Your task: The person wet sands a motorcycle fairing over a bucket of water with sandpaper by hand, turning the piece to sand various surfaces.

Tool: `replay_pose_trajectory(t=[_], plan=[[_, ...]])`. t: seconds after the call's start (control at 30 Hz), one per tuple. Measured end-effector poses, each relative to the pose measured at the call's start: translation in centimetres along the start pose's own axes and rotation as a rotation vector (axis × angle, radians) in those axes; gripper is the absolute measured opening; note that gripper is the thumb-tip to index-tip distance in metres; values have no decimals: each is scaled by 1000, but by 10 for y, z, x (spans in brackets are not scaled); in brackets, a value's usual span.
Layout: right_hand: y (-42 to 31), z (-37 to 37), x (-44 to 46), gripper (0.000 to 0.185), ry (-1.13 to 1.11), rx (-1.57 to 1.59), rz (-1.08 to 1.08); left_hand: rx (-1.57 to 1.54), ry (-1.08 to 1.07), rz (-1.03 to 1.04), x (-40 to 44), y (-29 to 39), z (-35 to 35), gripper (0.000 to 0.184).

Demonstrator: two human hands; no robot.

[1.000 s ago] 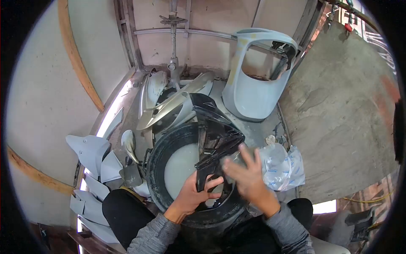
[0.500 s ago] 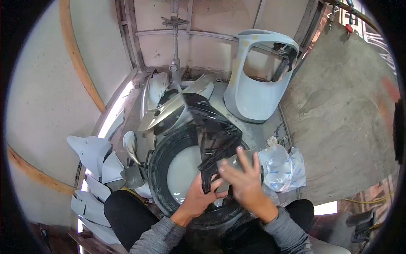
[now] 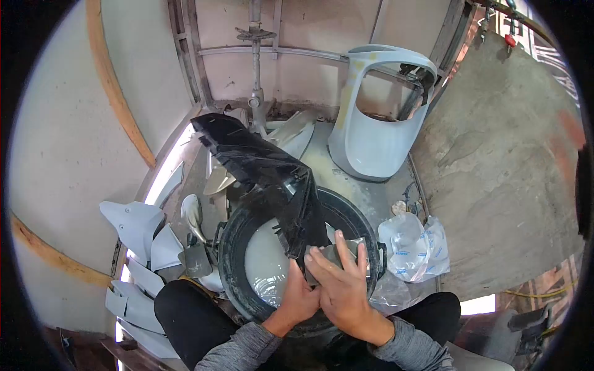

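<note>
A long black plastic panel (image 3: 263, 164) slants over a black tub (image 3: 228, 256) of cloudy whitish water (image 3: 266, 260). My left hand (image 3: 298, 303) is closed around the panel's near, lower end. Just right of it, my right hand (image 3: 348, 294) lies with its fingers stretched and spread. Those fingers rest against a flat grey surface (image 3: 354, 248) at the panel's near end. Whether this grey surface belongs to the panel or is a separate piece, I cannot tell. My right thumb is partly hidden close to my left hand.
Several pale grey panels (image 3: 133, 226) lie on the left. A white shell-like cover (image 3: 374, 148) with a large opening stands behind the tub. Clear plastic bags (image 3: 405, 247) lie at its right. A metal stand (image 3: 257, 80) rises at the back; a grey sheet (image 3: 495, 179) fills the right side.
The panel has turned, its far end swinging left and toward the back. My right hand has come down and left, closer to my left hand. The left hand keeps its hold.
</note>
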State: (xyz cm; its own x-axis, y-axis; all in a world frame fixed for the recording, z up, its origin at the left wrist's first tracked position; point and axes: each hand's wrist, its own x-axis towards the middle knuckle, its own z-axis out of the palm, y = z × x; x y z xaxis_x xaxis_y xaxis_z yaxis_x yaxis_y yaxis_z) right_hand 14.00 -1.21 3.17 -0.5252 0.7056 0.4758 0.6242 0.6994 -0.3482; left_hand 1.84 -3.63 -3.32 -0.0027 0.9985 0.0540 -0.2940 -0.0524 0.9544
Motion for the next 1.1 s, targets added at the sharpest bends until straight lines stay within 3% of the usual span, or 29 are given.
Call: replay_pose_trajectory(t=[0.03, 0.13, 0.27, 0.3, 0.53, 0.6, 0.67, 0.73, 0.8, 0.87, 0.93, 1.0, 1.1], plan=[[3, 1, 3, 46, 0, 32, 38, 130, 16, 103, 1, 2, 1, 63], [28, 3, 10, 44, -14, 1, 153, 65, 69, 134, 8, 9, 10, 65], [6, 4, 2, 42, 7, -30, -2, 101, 22, 195, 4, 2, 2, 68], [17, 5, 6, 45, -16, -82, 24, 122, 61, 110, 4, 5, 5, 69], [14, 3, 7, 43, -4, -57, 35, 125, 7, 88, 4, 8, 2, 71], [25, 4, 10, 42, 11, -88, 62, 0, 15, 151, 4, 18, 11, 70], [23, 5, 10, 39, -37, -108, 51, 221, 34, 142, 5, 25, 9, 50], [29, 3, 10, 39, -19, -112, 29, 267, 74, 157, 7, 17, 6, 52], [38, 3, 12, 38, 32, -117, -16, -121, 55, 100, 6, 19, 9, 56], [49, 5, 13, 40, 29, -173, 58, 4, 20, 40, 2, 16, -3, 61], [40, -2, 10, 39, 20, -112, -28, -204, -17, -79, 2, 28, -6, 60], [44, -8, 11, 40, 14, -86, -85, -201, -30, -83, 4, 39, -16, 59], [86, -15, 16, 41, 109, -180, -80, -415, -1, -185, 3, 50, -27, 72]])
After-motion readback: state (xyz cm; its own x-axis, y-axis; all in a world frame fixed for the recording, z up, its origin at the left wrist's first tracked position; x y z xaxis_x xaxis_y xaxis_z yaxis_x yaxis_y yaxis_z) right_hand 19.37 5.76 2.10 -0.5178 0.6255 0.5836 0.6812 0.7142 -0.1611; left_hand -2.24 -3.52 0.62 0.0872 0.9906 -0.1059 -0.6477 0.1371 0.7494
